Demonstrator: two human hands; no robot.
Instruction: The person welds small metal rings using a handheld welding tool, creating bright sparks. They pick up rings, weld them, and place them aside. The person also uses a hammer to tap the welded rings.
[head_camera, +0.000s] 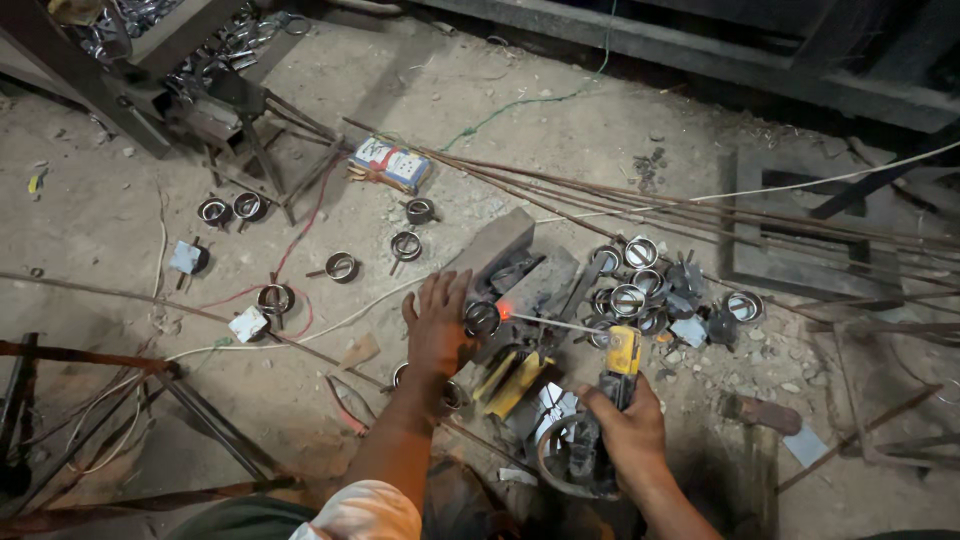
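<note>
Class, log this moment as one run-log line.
left hand: steadies metal ring | right hand: grips electrode holder | welding rod: tip glowing at ring | floor: loose rings

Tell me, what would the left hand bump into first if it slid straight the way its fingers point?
Probably the grey block just past the left hand's fingertips, though depth is hard to judge.

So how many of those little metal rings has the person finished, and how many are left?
Done, it seems: rings with stems lie spread on the floor. In hand: the right hand points an electrode holder whose rod glows at a ring that the left hand steadies. Left, probably: the heap of loose rings.
</note>
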